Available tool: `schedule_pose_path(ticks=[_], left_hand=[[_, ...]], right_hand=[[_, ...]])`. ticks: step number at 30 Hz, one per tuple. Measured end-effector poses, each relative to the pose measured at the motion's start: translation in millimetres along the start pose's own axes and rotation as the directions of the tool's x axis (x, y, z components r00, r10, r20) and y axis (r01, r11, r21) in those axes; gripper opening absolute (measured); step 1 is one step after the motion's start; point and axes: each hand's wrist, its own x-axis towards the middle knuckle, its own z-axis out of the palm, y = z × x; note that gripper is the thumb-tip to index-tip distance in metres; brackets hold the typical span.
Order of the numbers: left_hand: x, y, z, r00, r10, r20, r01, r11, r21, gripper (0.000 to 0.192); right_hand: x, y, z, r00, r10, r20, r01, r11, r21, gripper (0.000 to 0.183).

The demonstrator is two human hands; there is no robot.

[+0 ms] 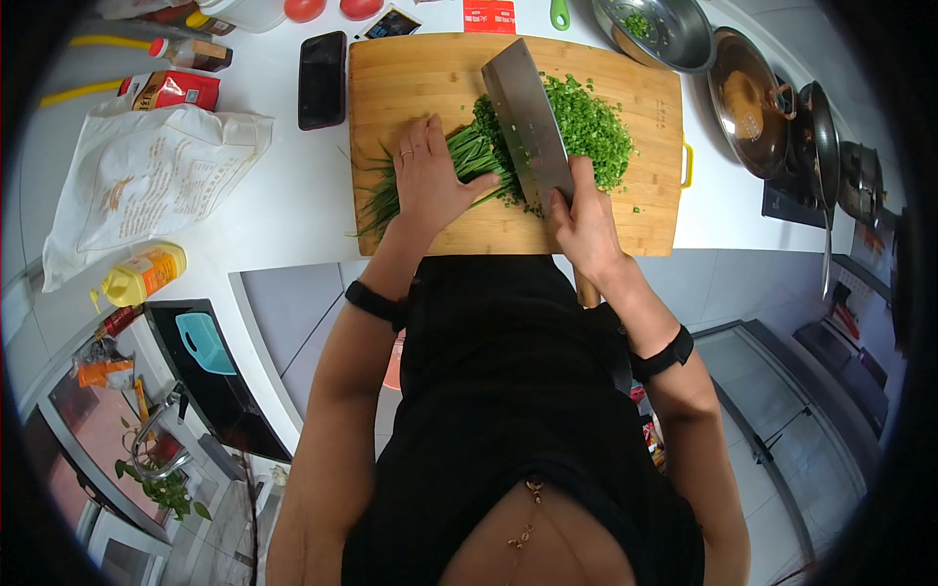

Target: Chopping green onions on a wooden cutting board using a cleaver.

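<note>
My right hand (588, 223) is closed around a cleaver (529, 121), its broad steel blade tilted between two masses of greens on a wooden cutting board (440, 66). Left of the blade, my left hand (431, 172) lies over a bundle of long green chives or scallion leaves (473, 155), fingers pointing away from me and thumb spread toward the blade. The bundle's loose ends reach the board's left edge. To the right of the blade sits a pile of chopped greens (593, 132). Some cut bits lie beneath and along the blade, partly hidden by it.
A smartphone (322, 80) lies left of the board, near a white plastic bag (157, 172) and a yellow squeeze bottle (146, 275). At the back right is a metal bowl (663, 44) with chopped greens, beside a lidded pan (747, 106). A sink (220, 403) is at lower left.
</note>
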Motion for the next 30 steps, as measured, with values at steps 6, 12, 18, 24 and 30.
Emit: schedule_pose_path(ticks=[6,12,18,24,30], left_hand=[[-8.6,3.7,15.6,0.971,0.083,0.222,-0.122,0.978,0.169,0.087],[-13.1,5.2,28.2,0.964,0.040,0.263,-0.116,0.953,0.280,0.076],[-12.0,5.7,24.4,0.961,0.040,0.274,-0.115,0.958,0.264,0.069],[-12.4,3.3,29.4,0.956,0.006,0.293,-0.076,0.970,0.229,0.064],[-10.0,4.9,28.4,0.947,-0.031,0.320,-0.045,0.973,0.226,0.057]], right_hand=[[-0.7,-6.9,-0.2,0.999,-0.028,0.021,0.029,0.998,-0.060,0.029],[-4.7,-10.0,4.9,0.994,0.010,0.113,0.002,0.995,-0.099,0.029],[-1.1,-13.2,7.0,0.988,-0.091,0.123,0.110,0.982,-0.156,0.030],[-1.8,-31.2,0.1,0.989,-0.020,0.149,0.053,0.974,-0.221,0.031],[3.2,-31.9,3.3,0.982,-0.136,0.133,0.164,0.961,-0.221,0.033]])
